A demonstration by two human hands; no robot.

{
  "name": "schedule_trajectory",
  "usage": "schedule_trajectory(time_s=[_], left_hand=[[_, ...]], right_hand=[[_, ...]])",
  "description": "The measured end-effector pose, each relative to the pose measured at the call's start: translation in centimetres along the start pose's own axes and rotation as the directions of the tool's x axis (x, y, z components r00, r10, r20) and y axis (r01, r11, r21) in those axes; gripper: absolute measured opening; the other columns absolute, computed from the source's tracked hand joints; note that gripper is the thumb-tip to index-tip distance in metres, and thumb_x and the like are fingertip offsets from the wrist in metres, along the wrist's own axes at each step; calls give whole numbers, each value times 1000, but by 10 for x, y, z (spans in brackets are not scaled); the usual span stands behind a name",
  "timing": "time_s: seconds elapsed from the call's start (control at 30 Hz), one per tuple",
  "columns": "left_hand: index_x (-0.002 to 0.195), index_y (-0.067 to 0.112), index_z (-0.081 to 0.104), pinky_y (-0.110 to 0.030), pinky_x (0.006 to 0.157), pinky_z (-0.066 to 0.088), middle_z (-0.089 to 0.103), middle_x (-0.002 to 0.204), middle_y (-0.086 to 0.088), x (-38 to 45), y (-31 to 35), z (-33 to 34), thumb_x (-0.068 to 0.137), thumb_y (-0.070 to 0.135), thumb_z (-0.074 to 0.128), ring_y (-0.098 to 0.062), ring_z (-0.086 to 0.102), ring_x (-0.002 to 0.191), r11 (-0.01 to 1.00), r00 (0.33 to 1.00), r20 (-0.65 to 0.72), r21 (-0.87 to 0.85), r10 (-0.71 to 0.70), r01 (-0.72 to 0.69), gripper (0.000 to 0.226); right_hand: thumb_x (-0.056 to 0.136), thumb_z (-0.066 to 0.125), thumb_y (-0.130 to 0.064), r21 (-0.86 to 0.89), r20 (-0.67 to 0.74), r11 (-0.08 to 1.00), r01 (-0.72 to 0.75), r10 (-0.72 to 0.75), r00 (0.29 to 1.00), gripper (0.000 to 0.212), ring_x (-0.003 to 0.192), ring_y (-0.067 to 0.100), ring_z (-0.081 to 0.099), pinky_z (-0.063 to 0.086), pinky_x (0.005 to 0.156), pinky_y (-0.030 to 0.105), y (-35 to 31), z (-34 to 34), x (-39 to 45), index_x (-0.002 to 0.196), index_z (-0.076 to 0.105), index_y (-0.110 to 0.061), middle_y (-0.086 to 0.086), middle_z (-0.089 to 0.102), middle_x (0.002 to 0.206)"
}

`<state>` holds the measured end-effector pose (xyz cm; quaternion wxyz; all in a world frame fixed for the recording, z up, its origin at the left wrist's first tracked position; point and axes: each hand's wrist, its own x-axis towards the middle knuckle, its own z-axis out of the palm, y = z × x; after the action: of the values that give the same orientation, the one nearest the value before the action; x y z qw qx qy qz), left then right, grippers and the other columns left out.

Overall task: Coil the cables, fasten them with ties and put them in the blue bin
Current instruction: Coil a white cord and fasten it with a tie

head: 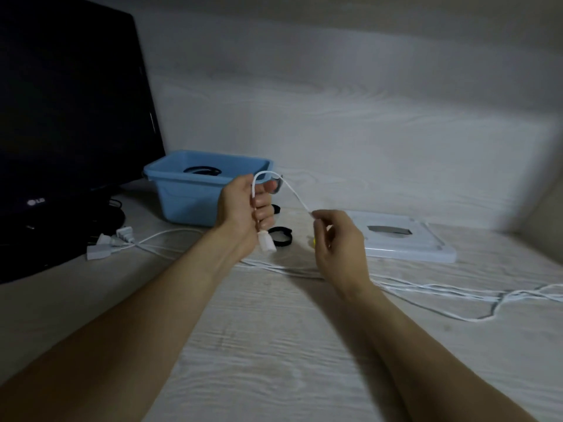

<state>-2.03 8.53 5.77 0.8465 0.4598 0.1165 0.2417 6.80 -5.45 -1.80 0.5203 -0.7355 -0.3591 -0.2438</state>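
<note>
So the person's got one white cable (297,194) up in the air, starting the first loop by the look of it. The left hand (248,208) is wrapped around the plug end, with the white connector (266,243) hanging out the bottom of the fist, probably as the anchor so the coil can build around it. The cable arches over the top of that hand and runs down toward 4 o'clock, where the right hand (338,239) pinches it between fingertips, likely feeding slack and keeping tension. The rest trails across the tabletop (274,345) out toward 3 o'clock.

The blue bin (195,196) sits at about 10 o'clock from the hands, close enough for a short drop, with one dark coil (202,171) already inside. Two black ties (280,236) lie just beside the bin, partly behind the left hand, handy for the fastening step.

More white cable lines lie loose on the tabletop; hard to say how many, maybe two or three. A bunch of white plugs (112,240) sits at 9 o'clock, roughly three. There's also one black monitor (67,117) at far left and one flat white device (405,242) at 2 o'clock.
</note>
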Motion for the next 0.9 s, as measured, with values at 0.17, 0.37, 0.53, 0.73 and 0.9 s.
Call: schedule_trajectory(time_s=[0.17, 0.37, 0.53, 0.73, 0.9], left_hand=[[106, 4, 65, -22, 53, 35, 42, 66, 3, 14, -14, 1, 101, 12, 43, -9, 40, 52, 965, 999, -1, -258, 40, -39, 24], [119, 26, 61, -21, 43, 35, 48, 64, 0, 5, -24, -9, 105, 31, 38, -9, 37, 43, 942, 950, -32, 143, 310, -303, 27], [103, 9, 63, -29, 58, 40, 49, 52, 2, 7, -31, -8, 103, 13, 45, -10, 44, 44, 910, 932, -100, 274, 348, -311, 19], [111, 2, 68, -21, 77, 55, 69, 89, -9, 3, -44, -19, 96, -5, 48, -14, 68, 82, 513, 956, 186, 812, 227, -279, 25], [120, 5, 65, -40, 100, 49, 63, 129, -5, 1, -44, -20, 99, 10, 47, -22, 63, 109, 331, 933, 219, 891, 287, -311, 28]], right_hand=[[87, 68, -11, -43, 234, 988, 150, -136, 963, 17, 63, -5, 51, 36, 64, 4, -6, 2, -3, 101, 77, -16, -8, 56, 82], [78, 74, -14, -13, 436, 975, 223, -195, 878, 11, 63, -5, 53, 40, 64, 12, -20, 5, -8, 85, 80, -20, -4, 67, 79], [70, 75, -16, 18, 498, 961, 275, -248, 831, 12, 61, 6, 56, 49, 60, 25, -30, 5, -13, 78, 79, -23, -5, 67, 75], [71, 81, -9, 38, 408, 953, 302, -291, 865, 18, 67, -14, 50, 32, 66, 3, -25, 0, -6, 85, 78, -20, -17, 58, 82], [74, 81, -22, 49, 330, 972, 232, -235, 914, 11, 63, -4, 54, 38, 64, 10, -19, -4, -2, 85, 78, -22, -5, 68, 78]])
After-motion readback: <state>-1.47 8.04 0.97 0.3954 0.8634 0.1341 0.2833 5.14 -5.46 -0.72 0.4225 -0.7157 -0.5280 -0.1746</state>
